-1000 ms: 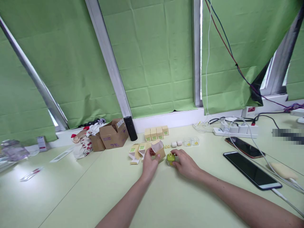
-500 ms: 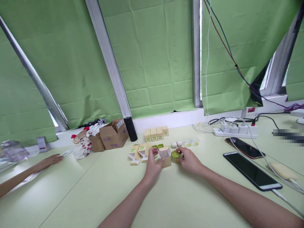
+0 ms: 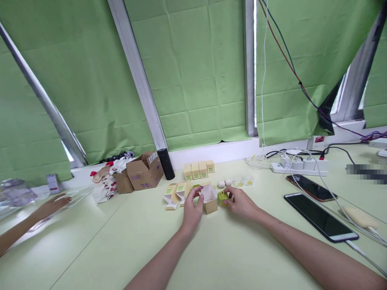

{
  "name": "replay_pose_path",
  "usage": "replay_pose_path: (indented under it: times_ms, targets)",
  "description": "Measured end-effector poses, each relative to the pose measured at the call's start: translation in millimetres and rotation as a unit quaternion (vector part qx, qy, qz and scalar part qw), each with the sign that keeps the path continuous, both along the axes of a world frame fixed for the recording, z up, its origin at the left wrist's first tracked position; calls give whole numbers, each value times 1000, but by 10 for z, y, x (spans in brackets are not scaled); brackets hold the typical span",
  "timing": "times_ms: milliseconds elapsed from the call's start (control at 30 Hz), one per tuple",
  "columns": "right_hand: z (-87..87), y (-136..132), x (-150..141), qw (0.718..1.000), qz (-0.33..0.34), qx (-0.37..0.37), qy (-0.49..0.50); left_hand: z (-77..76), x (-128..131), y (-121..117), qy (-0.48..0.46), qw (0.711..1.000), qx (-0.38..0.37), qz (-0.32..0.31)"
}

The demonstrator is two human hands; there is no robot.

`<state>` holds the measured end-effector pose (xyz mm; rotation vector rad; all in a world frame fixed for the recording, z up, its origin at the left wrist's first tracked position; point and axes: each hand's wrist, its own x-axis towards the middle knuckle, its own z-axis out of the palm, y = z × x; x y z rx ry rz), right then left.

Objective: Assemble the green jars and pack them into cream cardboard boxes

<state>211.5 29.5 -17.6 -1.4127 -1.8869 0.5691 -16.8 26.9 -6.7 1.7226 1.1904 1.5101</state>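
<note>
Single head view, angled forward-down over table (image 3: 211,249), mid-range.

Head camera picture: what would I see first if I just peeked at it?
Big green curtains fill the back wall. Mid-table, the left hand steadies a small open box while the right hand holds a little green thing beside it. A black phone lies on the right.
</note>
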Motion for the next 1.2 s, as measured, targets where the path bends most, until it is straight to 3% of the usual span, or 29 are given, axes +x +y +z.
replay_pose_path:
  times_ms: [167, 400, 767, 900, 1033, 1200]
  targets:
    - [-10, 10, 11, 1000, 7, 2, 8, -2, -28, 52, -74, 994, -70, -26]
    - [-29, 21, 13, 1000, 15, 11, 5, 32, -29, 64, -165, 966, -174, -97]
    - [-79, 52, 37, 999, 12, 39, -7, 44, -38, 77, -196, 951, -216, -98]
    - [-49, 88, 50, 994, -33, 86, 60, 47, -43, 82, -198, 949, -218, -110]
    - [92, 57, 56, 972, -60, 140, 177, 69, -10, 17, -180, 949, -219, -142]
    - [259, -132, 10, 951, 4, 202, 233, 92, 57, -88, -159, 947, -214, -180]
